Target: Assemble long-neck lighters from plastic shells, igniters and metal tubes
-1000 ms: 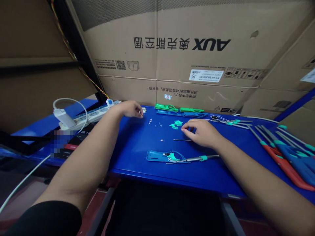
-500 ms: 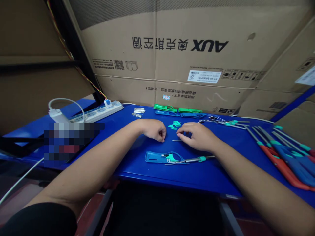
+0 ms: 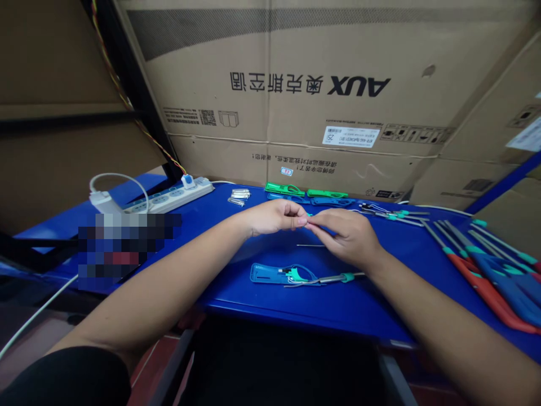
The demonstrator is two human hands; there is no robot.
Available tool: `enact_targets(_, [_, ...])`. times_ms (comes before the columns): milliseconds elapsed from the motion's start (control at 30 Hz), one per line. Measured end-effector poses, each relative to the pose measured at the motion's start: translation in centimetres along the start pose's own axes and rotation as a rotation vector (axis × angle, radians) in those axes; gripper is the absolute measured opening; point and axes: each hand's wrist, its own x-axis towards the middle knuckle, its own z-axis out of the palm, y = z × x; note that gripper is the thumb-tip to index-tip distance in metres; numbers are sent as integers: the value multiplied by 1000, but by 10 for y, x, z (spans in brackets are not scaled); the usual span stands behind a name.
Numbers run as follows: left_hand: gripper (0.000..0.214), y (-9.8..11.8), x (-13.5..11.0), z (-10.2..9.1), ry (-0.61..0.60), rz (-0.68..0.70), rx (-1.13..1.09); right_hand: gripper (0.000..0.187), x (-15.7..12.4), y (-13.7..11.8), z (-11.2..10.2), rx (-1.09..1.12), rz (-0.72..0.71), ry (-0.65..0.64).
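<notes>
Blue shell (image 3: 269, 275) near right hand (image 3: 349, 234)

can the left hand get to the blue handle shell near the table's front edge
Probably yes: nothing visible blocks the left hand from the blue handle shell, but it is fingertip to fingertip with the right hand, so may have to part first.

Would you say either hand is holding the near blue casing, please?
No, the near blue casing lies on the table, apart from the left hand and right hand.
</notes>
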Motion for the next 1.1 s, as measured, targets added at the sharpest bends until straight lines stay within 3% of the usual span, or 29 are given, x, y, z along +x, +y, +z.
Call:
enact_targets(100, [33, 7, -3, -8, 106, 16, 116, 8, 1, -2, -3, -6, -40, 36])
enact_targets(167, [34, 14, -12, -27, 178, -21, 307, 8, 2, -2, -6, 6, -12, -3])
enact_targets(233, [33, 17, -24, -55, 338, -144, 551, 10, 3, 0, -7, 29, 74, -47])
enact_targets(300, [26, 14, -37, -83, 484, -393, 861, 11, 3, 4, -8, 54, 158, -73])
enact_targets(433, [17, -11, -50, -117, 401, -571, 903, 11, 1, 13, -7, 60, 233, -101])
enact_targets(567, [23, -34, -48, -123, 364, -630, 873, 10, 1, 13, -6, 75, 234, -120])
enact_targets(700, [21, -37, -49, -125, 329, -619, 751, 9, 1, 10, -7, 92, 221, -127])
enact_targets(900, [46, -22, -52, -118, 290, -352, 413, 9, 1, 11, -8, 93, 225, -124])
enact_targets(1100, [41, -10, -43, -97, 177, -132, -99, 10, 2, 9, -8, 105, 226, -114])
